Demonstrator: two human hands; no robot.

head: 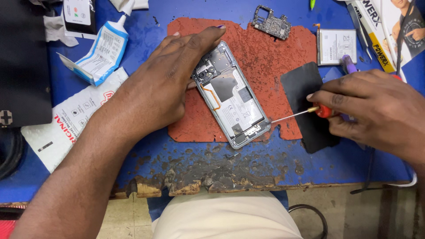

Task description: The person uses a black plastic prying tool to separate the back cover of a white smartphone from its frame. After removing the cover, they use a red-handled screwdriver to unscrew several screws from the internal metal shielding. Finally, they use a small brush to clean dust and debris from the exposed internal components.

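Observation:
An opened smartphone lies back-up and tilted on a worn red mat, its battery and inner shields showing. My left hand rests flat on the mat, fingers over the phone's top-left edge, steadying it. My right hand grips a small screwdriver with a red handle; its thin shaft points left and the tip touches the phone's lower right corner. A black back cover lies under the screwdriver.
A loose circuit board sits at the mat's top edge. A spare battery lies at top right beside printed boxes. A blue-white glue tube and white packet lie left. The blue table's front edge is chipped.

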